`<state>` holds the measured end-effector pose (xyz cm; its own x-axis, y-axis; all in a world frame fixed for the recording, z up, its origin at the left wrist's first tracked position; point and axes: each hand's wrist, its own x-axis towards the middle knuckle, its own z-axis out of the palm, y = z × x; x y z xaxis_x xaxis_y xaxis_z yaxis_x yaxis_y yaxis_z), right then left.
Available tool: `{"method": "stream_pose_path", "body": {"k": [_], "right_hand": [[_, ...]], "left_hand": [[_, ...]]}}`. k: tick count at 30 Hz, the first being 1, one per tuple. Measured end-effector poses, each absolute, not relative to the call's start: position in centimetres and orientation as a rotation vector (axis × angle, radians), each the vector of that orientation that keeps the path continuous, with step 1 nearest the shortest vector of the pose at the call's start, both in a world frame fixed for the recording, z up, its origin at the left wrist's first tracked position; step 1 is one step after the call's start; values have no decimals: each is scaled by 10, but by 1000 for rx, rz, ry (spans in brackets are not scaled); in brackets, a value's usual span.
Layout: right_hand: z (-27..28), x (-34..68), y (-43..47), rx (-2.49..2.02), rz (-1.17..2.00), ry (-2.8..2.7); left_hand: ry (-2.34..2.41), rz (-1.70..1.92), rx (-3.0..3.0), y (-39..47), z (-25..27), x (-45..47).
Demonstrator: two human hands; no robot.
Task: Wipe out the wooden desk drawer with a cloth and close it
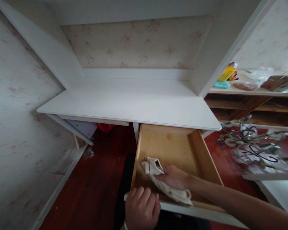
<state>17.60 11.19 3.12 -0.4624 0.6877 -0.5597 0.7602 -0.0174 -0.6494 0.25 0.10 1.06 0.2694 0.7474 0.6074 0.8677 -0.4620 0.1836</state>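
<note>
white desk [129, 95], drawer [168, 140] out: right hand [175, 177] clutches cloth [170, 190] inside, left hand [142, 204] curls over drawer's near-left edge; best spread cloth flatter.

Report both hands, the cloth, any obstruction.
Left hand curled over near left corner of open drawer. Right hand holding cloth. Cloth rumpled, near drawer front. No obstruction seen besides drawer walls.

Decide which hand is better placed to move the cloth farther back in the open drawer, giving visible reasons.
Probably the right hand: it holds the cloth inside the drawer, whereas the left hand grasps the drawer's front edge.
</note>
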Motion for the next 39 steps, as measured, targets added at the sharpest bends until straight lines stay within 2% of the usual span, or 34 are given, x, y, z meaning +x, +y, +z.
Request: {"method": "stream_pose_path", "body": {"k": [2, 4, 6, 9, 15, 19, 26, 28, 31, 33, 35, 39], "right_hand": [[22, 138, 110, 1720, -1633, 2078], [13, 107, 108, 1948, -2215, 1657], [6, 87, 111, 2020, -2608, 1205], [-2, 76, 128, 2124, -2655, 1126], [-11, 79, 206, 2346, -2294, 1565], [-6, 80, 246, 2246, -2044, 1819], [8, 122, 213, 1953, -1486, 2401], [7, 139, 200, 1657, -1193, 2771], [-6, 157, 198, 1002, -341, 3243], [-22, 162, 209, 838, 78, 3264], [-40, 163, 223, 874, 230, 3209], [-62, 158, 245, 952, 263, 3070]], "left_hand": [[-1494, -998, -2332, 2, 11, 2], [-1467, -1034, -2323, 3, 10, 2], [-1454, -1063, -2315, 4, 10, 2], [-1467, -1071, -2297, 5, 8, 3], [-1450, -1067, -2302, 4, 6, 4], [-1478, -1034, -2299, 3, 5, 4], [-1481, -1017, -2281, 4, 3, 5], [-1480, -1000, -2295, 3, 2, 4], [-1464, -980, -2312, 2, 1, 3], [-1445, -977, -2302, 3, 0, 2], [-1433, -973, -2291, 4, 0, 2], [-1417, -976, -2295, 5, 1, 2]]}}
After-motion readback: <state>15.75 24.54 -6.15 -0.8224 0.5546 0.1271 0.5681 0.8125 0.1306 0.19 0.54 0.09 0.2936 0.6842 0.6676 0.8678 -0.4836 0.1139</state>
